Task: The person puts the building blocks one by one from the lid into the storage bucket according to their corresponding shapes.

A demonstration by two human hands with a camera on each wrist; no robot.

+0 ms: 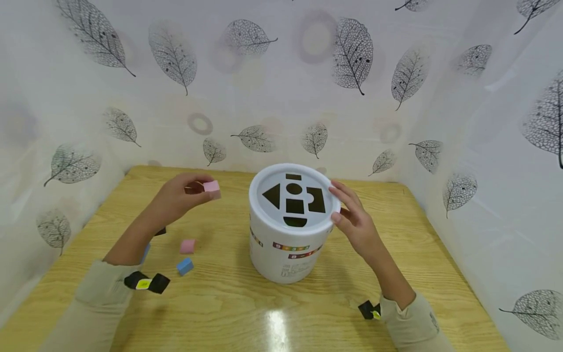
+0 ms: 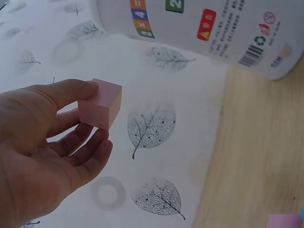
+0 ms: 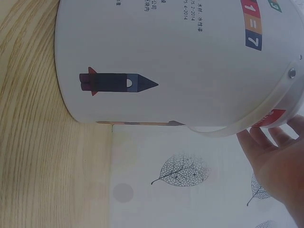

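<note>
Left hand (image 1: 180, 198) has a narrow thumb-and-finger pinch on a pink block (image 1: 211, 189), held above the worktop (image 1: 228, 313), left of the white bucket (image 1: 286, 266) and toward the far edge. Right hand (image 1: 358, 227): fingers and thumb spread, tips resting on the bucket's right rim, not wrapped round it.

Risks, my read:
- Block twists or drops: only the fingertips hold it.
- Block jams if offered skewed or to the wrong cut-out in the lid (image 1: 270, 215); shapes differ.
- Bucket slides or tips if pushed from the left: right hand only bears on one side of the rim.
- Left sleeve (image 1: 103, 291) could sweep the loose pink piece (image 1: 187, 246) and blue piece (image 1: 184, 266), both toward the worktop's left edge.

Markings: left wrist view reads "2 x 4 =" in coloured tiles, a red warning label (image 2: 206, 25), a barcode (image 2: 251, 54), a recycling mark. Logo near the base: can't settle it. Right wrist view: "1 = 7", fragments "2-2014", "4-2014", Chinese print, a rocket graphic (image 3: 114, 82).
</note>
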